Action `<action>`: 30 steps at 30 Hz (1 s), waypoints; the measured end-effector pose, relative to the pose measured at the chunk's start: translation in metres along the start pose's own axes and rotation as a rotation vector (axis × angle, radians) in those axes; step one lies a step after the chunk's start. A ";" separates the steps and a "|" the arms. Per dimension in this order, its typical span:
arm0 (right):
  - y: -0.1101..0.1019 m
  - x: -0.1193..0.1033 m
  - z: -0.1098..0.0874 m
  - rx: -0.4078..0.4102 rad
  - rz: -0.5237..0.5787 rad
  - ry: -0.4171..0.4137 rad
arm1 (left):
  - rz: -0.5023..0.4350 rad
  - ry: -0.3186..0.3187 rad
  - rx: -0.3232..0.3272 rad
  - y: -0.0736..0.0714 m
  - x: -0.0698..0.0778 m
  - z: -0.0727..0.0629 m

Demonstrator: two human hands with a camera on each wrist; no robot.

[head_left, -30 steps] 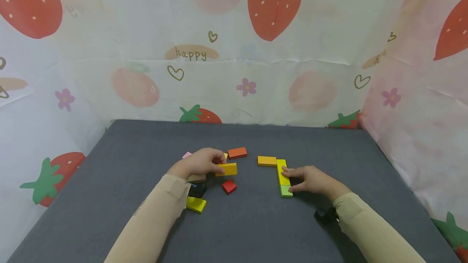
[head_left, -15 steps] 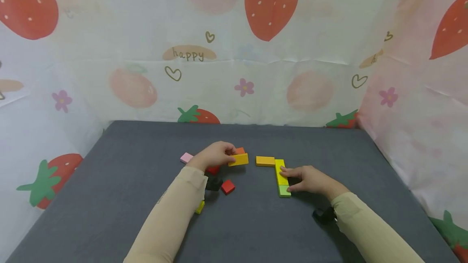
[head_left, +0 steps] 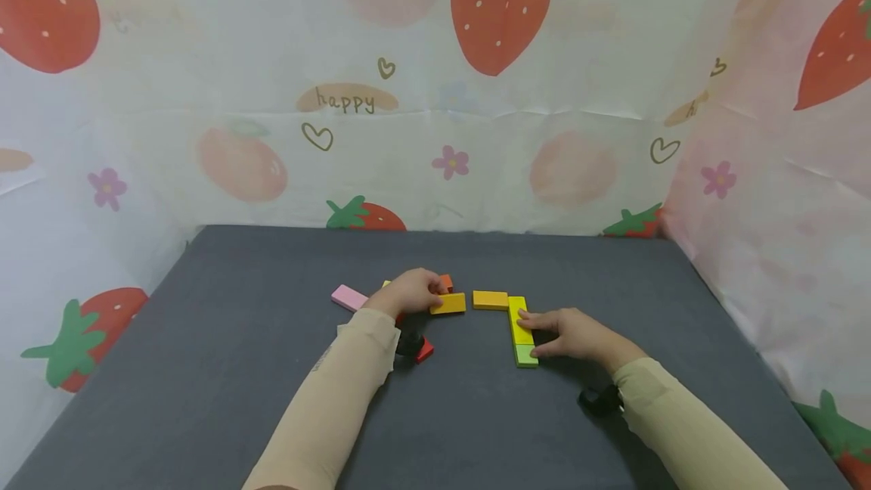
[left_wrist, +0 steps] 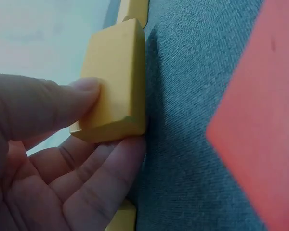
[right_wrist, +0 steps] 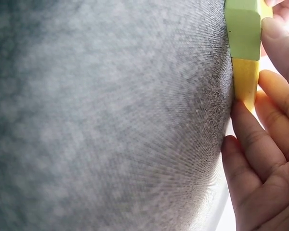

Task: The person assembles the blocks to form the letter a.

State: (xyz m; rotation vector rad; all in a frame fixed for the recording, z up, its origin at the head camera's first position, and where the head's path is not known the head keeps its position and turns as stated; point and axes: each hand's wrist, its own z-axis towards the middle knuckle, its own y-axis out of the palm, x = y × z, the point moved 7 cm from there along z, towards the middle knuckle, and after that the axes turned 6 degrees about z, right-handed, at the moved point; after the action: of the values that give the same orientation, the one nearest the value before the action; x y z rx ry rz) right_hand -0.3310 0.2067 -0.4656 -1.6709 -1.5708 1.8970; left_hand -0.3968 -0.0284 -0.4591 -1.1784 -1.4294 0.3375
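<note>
In the head view my left hand (head_left: 410,290) pinches an orange-yellow block (head_left: 452,304) by its left end. Thumb on one face and fingers beneath its near end, the left wrist view shows the same block (left_wrist: 116,72) close above the dark cloth. Just right of it lies another orange-yellow block (head_left: 490,300), with a narrow gap between them. A yellow block (head_left: 519,320) meets its right end, and a light green block (head_left: 525,356) continues the line toward me. My right hand (head_left: 581,337) touches these two with extended fingers, its thumb at the green block (right_wrist: 244,29).
A pink block (head_left: 348,298) lies left of my left hand. An orange-red block (head_left: 446,283) shows behind that hand, and a red block (head_left: 426,350) is partly covered by the black wrist camera (head_left: 409,343). Printed cloth walls (head_left: 381,21) border the grey table (head_left: 272,271).
My left hand has carried the orange-yellow block rightward and away from me, then lowered it beside the other orange-yellow block. The right hand stays at the yellow and green blocks.
</note>
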 end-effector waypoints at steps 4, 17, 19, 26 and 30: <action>0.000 0.000 0.000 0.001 -0.002 -0.009 | 0.017 -0.014 0.009 0.001 0.002 0.002; 0.000 0.000 0.000 0.003 0.025 0.006 | 0.140 -0.006 0.064 0.001 0.013 0.004; 0.001 0.001 0.000 0.002 0.029 0.013 | 0.142 -0.009 0.061 0.001 0.012 0.005; 0.000 0.003 0.000 0.004 0.035 0.016 | 0.153 -0.021 0.075 0.001 0.011 0.008; 0.000 0.002 0.000 0.004 0.034 0.015 | 0.167 -0.015 0.094 0.001 0.011 0.011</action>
State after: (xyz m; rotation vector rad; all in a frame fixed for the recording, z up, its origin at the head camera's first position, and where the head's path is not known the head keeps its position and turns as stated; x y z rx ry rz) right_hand -0.3320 0.2077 -0.4669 -1.7172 -1.5419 1.8974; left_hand -0.4034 -0.0149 -0.4561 -1.2231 -1.3162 0.5251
